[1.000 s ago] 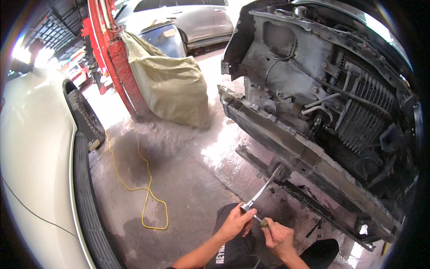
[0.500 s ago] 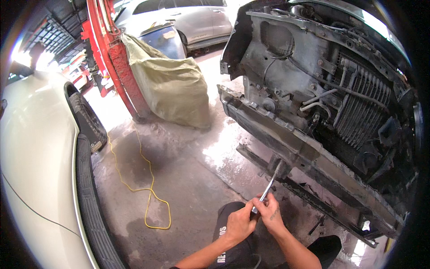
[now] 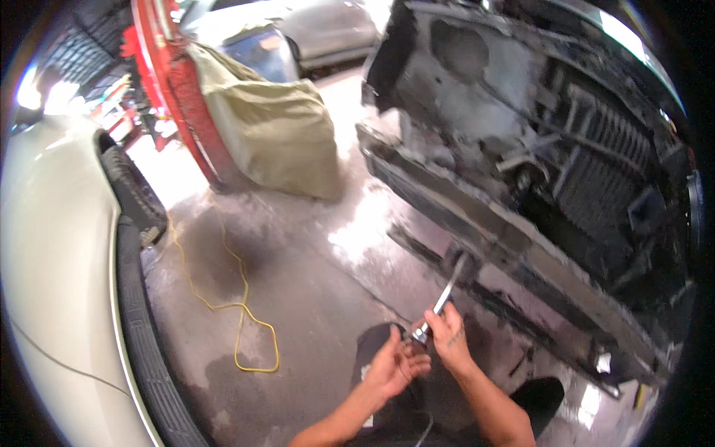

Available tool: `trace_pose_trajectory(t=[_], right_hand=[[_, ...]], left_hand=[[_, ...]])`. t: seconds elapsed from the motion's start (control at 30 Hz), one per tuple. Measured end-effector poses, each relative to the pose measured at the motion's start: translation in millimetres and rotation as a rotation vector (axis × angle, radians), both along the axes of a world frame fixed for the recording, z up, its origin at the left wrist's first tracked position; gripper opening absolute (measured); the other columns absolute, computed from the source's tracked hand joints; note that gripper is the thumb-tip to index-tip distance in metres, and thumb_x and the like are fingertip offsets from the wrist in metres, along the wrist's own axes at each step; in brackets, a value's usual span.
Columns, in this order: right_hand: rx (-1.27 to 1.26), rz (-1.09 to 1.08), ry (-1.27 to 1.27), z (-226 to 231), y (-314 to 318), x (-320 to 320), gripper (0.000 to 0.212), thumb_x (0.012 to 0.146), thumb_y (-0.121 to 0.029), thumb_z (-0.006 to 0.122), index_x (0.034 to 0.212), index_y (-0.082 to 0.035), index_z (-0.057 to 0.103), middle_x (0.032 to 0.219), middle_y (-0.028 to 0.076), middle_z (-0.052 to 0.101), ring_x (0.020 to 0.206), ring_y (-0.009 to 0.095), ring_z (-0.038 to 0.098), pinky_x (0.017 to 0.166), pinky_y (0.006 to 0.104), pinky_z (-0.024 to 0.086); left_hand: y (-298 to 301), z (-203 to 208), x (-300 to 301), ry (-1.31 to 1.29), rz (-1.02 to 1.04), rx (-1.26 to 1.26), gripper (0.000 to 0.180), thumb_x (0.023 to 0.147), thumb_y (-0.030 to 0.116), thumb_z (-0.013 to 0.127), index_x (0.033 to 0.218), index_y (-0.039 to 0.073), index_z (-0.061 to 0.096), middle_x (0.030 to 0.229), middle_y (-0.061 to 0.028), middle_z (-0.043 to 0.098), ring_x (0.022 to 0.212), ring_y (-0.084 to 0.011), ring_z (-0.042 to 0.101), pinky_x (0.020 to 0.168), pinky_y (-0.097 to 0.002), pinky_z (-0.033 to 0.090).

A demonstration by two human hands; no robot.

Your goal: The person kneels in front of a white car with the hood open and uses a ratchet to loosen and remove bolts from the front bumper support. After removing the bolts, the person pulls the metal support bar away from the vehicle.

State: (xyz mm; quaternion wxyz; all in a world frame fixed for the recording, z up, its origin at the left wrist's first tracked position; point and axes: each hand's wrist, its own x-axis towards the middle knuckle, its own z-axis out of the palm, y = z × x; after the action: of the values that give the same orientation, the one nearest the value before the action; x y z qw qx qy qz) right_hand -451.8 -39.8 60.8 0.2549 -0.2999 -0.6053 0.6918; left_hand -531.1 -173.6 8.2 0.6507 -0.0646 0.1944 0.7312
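A long chrome ratchet wrench [image 3: 441, 302] slants up and away from me, its shiny rounded head toward my lap. My right hand [image 3: 450, 339] is closed round its lower part. Beside that head, my left hand [image 3: 396, 365] lies palm up, its thumb raised and fingers loosely apart, with nothing plainly gripped. The tool's far end overlaps a dark bracket [image 3: 463, 259] beneath the metal crossbeam [image 3: 477, 216] of a stripped vehicle front; whether it touches is blurred.
The opened vehicle front [image 3: 521, 112] fills the right side. At left stands a pale car [image 3: 59, 246] with a black running board [image 3: 149, 350]. A yellow cord [image 3: 257, 322] loops over the floor. Farther back are a red post [image 3: 186, 104] and a cloth-covered object [image 3: 279, 134].
My left hand has let go of the ratchet wrench and opened, moving slightly down and left. My right hand still grips the tool. The whole view has shifted a little.
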Motion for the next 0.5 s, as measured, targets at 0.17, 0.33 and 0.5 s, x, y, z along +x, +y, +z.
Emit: trace_pose_trajectory(t=[0.17,0.33,0.5], right_hand=[[-0.137,-0.015,0.042,1.8,0.1,-7.6,0.027,0.099,-0.025,0.059,0.110,-0.001,0.055,0.082,0.009,0.068,0.075,0.017,0.066,0.067,0.0333,0.053],[-0.198,0.002,0.088,-3.0,5.1,-8.6,0.026,0.100,-0.022,0.056,0.115,-0.002,0.052,0.084,0.011,0.067,0.076,0.017,0.067,0.068,0.0317,0.054],[-0.329,0.049,0.181,-7.4,8.3,-11.2,0.029,0.099,-0.019,0.058,0.121,-0.001,0.049,0.087,0.012,0.067,0.081,0.021,0.069,0.072,0.0326,0.057]], left_hand=[[6.3,18.9,11.3,0.094,0.031,-0.090,0.061,0.101,0.059,0.046,0.142,0.014,0.051,0.121,-0.0084,0.065,0.105,-0.0244,0.063,0.081,-0.0375,0.055],[21.2,31.9,27.6,0.142,0.234,-0.167,0.046,0.102,0.046,0.054,0.142,0.022,0.055,0.128,0.0021,0.063,0.109,-0.0127,0.061,0.083,-0.0279,0.055],[26.2,34.4,27.9,-0.142,0.281,-0.228,0.049,0.102,0.051,0.053,0.140,0.020,0.055,0.111,-0.0017,0.067,0.086,-0.0144,0.066,0.072,-0.0250,0.057]])
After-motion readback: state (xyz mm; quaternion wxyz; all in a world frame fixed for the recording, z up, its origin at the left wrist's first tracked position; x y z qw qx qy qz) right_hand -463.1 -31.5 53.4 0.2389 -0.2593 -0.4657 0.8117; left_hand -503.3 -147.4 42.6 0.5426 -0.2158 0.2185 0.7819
